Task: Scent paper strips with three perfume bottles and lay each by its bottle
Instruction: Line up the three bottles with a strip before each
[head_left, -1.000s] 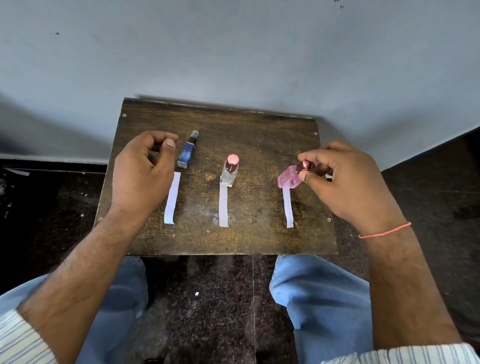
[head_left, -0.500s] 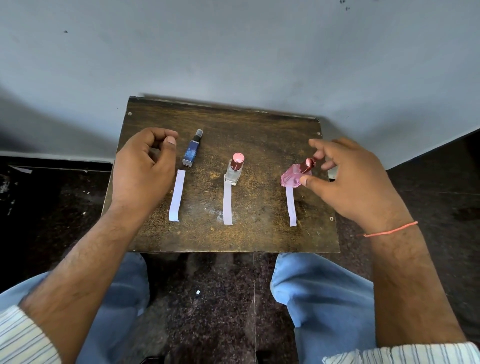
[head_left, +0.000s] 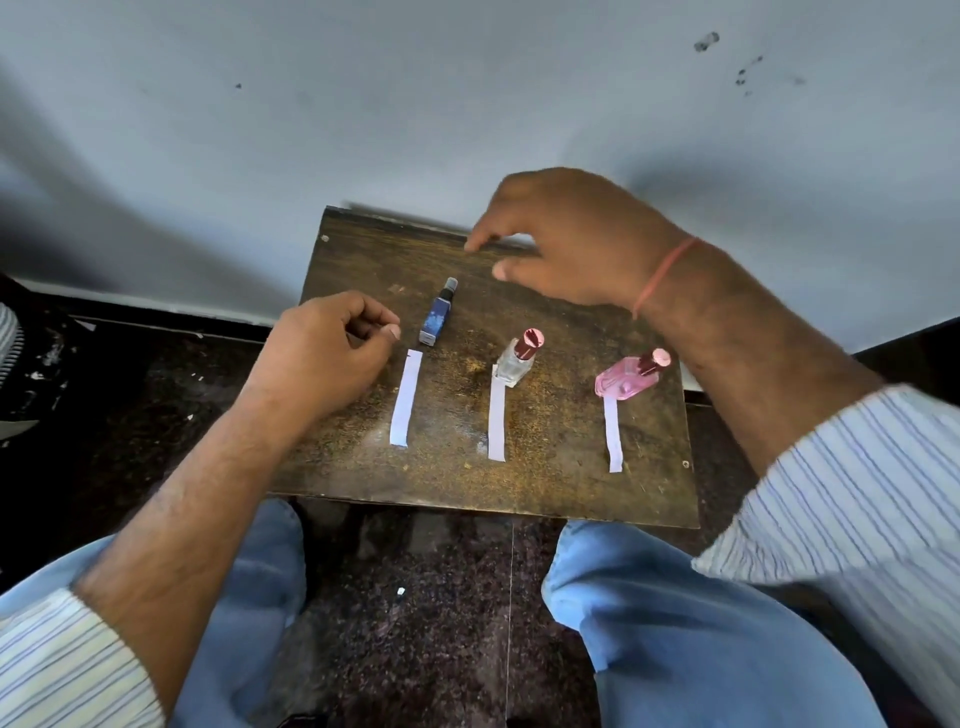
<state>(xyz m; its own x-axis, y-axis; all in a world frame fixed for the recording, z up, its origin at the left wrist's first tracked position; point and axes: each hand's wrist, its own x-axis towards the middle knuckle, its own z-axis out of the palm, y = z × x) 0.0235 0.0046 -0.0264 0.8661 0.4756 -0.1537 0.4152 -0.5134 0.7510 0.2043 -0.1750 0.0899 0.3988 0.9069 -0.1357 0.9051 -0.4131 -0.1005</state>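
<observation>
Three perfume bottles stand in a row on a small brown table (head_left: 545, 483): a slim blue bottle (head_left: 435, 319) at the left, a clear bottle with a pink cap (head_left: 517, 357) in the middle, a flat pink bottle (head_left: 629, 378) at the right. A white paper strip lies in front of each: left strip (head_left: 406, 398), middle strip (head_left: 496, 413), right strip (head_left: 613, 435). My left hand (head_left: 327, 353) rests at the table's left edge beside the blue bottle, fingers loosely curled, holding nothing. My right hand (head_left: 566, 239) hovers above the table's far side, fingers spread, empty.
A pale wall (head_left: 467, 104) rises straight behind the table. Dark speckled floor (head_left: 415, 623) surrounds it, and my knees in blue jeans (head_left: 701, 623) sit under the near edge. A pale object (head_left: 8, 338) shows at the far left edge.
My right hand let go of the pink bottle and rose up and left over the table's far side. The left hand stayed put. The camera view shifted.
</observation>
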